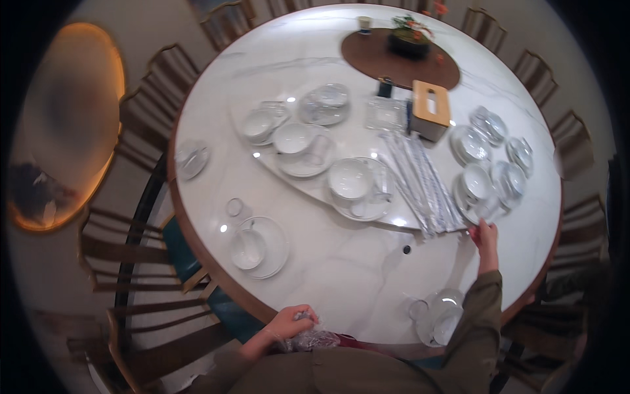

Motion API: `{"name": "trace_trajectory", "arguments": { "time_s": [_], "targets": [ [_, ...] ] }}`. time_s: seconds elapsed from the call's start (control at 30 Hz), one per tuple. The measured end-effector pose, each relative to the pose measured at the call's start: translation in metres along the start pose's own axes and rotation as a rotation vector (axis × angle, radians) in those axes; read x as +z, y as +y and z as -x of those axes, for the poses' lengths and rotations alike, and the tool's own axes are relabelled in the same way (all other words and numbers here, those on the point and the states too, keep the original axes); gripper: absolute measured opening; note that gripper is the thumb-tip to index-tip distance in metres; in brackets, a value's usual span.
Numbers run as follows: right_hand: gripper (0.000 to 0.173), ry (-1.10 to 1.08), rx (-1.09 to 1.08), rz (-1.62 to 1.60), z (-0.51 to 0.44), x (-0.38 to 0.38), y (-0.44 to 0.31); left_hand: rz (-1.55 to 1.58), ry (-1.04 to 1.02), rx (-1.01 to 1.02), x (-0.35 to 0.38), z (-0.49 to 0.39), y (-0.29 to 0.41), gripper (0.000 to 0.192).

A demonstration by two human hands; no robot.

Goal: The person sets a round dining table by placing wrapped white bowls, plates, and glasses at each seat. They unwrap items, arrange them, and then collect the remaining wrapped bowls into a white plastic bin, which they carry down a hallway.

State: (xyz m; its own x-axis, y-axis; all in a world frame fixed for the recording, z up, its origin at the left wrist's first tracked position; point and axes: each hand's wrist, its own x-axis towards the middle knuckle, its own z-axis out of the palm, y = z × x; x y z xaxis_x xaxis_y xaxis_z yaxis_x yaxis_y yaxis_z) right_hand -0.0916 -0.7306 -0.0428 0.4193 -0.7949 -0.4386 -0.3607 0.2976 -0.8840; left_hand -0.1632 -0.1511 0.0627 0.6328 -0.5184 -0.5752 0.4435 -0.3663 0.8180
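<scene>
My left hand (294, 322) is closed around crumpled clear plastic film (315, 340), close to my body at the table's front edge. On the right my right hand (484, 237) reaches to the near rim of a white plate (465, 207), which carries a white bowl (476, 181) and a glass. Whether its fingers grip that plate or the turntable edge beside it is not clear. Left of this hand lie several long plastic-wrapped strips (418, 182). Below my right forearm, a place setting has a plate (427, 325), a bowl (445, 329) and a glass (418, 310).
More tableware sets stand on the glass turntable (305, 192), some apparently wrapped. A wood-topped tissue box (431, 106), a glass tray (386, 113) and a potted plant (408, 42) are farther back. Another setting (275, 246) sits front left. Wooden chairs (128, 251) ring the round table (334, 266).
</scene>
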Motion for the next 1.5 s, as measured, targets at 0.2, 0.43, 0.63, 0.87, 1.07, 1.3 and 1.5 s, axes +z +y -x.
{"name": "trace_trajectory", "arguments": {
  "time_s": [0.2,0.43,0.63,0.87,1.07,1.3,1.5],
  "targets": [
    [0.038,0.068,-0.788,0.738,0.102,0.039,-0.035,0.019,0.237,0.081,-0.039,0.014,0.017,0.024],
    [0.024,-0.726,-1.679,0.838,0.278,0.226,0.013,0.151,0.507,0.083,-0.097,0.030,0.017,0.022],
    [0.027,-0.306,-1.805,1.396,0.277,0.360,0.031,0.264,0.513,-0.042,-0.112,0.037,0.004,0.017],
    [0.034,-0.361,-1.921,1.606,0.249,0.373,0.047,0.324,0.433,0.051,-0.120,0.049,0.023,0.039],
    [0.038,-0.475,-1.900,1.608,0.252,0.352,0.039,0.274,0.356,0.112,-0.140,0.057,0.031,0.051],
    [0.036,-0.459,-1.927,1.673,0.262,0.321,0.039,0.150,0.228,0.220,-0.181,0.072,0.000,0.034],
    [0.035,-0.470,-1.865,1.679,0.277,0.286,0.039,0.247,0.109,0.144,-0.225,0.084,-0.013,0.012]
  ]
}}
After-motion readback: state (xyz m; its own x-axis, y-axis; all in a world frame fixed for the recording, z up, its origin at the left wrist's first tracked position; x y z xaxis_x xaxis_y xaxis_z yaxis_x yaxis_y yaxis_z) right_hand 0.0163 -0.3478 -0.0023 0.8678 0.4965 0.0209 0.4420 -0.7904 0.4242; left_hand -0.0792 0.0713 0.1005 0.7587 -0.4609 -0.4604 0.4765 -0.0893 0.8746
